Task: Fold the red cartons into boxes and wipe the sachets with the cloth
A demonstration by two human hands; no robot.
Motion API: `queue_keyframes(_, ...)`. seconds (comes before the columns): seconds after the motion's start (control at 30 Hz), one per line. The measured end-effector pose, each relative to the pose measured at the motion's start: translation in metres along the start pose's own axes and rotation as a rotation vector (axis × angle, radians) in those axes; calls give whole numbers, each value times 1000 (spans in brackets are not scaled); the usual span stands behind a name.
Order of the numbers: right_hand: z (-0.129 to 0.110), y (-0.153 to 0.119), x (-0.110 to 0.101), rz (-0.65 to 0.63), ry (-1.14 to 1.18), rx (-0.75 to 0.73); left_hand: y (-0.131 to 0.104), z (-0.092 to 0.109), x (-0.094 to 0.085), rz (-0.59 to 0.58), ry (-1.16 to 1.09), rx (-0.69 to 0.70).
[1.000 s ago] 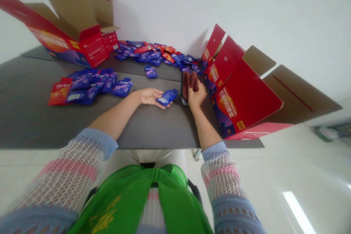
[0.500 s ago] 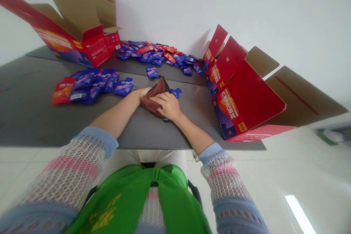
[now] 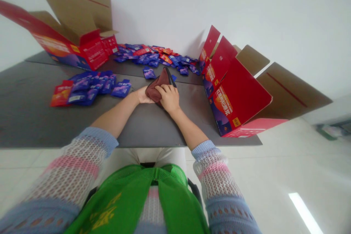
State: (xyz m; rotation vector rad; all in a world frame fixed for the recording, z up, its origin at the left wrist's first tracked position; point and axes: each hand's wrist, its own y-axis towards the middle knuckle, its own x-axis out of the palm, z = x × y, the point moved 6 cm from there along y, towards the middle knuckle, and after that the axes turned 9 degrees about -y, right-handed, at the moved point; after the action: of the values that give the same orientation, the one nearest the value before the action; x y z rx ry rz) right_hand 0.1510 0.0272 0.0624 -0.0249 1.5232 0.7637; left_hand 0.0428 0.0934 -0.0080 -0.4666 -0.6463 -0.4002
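Observation:
Above the middle of the grey table I have a brown cloth pouch-like item (image 3: pixel 158 87) with a dark edge. My left hand (image 3: pixel 144 95) supports it from the left and below, with most of its fingers hidden underneath. On the right side, my right hand (image 3: pixel 169 97) grips it, the fingers bent over the brown cloth. A blue sachet (image 3: pixel 149 73) lies just beyond it, and another blue sachet (image 3: pixel 173 78) peeks out behind it. Left of my left hand lies a single blue sachet (image 3: pixel 121 88).
Blue sachets (image 3: pixel 90 86) and a red-orange sachet (image 3: pixel 61 94) are piled at the left. A long heap of sachets (image 3: pixel 153 57) lies along the wall. Open red cartons stand at the left (image 3: pixel 94 53) and right (image 3: pixel 241 91) of the grey table (image 3: pixel 153 128).
Both hands have lifted and tilted the brown item slightly away from me. My left palm shows more beneath it. The whole view has shifted a little.

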Motion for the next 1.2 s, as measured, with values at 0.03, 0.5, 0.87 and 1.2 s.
queue_keyframes(0.03,5,1,1,-5,-10,39,1,-3,1,-4,-1,-28)
queue_keyframes(0.5,91,-11,7,215,298,305,-6,-13,5,-117,-16,-110)
queue_keyframes(0.87,34,1,17,-11,187,-22,11,-13,-4,-98,42,-151)
queue_keyframes(1.2,97,-11,16,199,243,319,-1,-13,8,-316,19,-153)
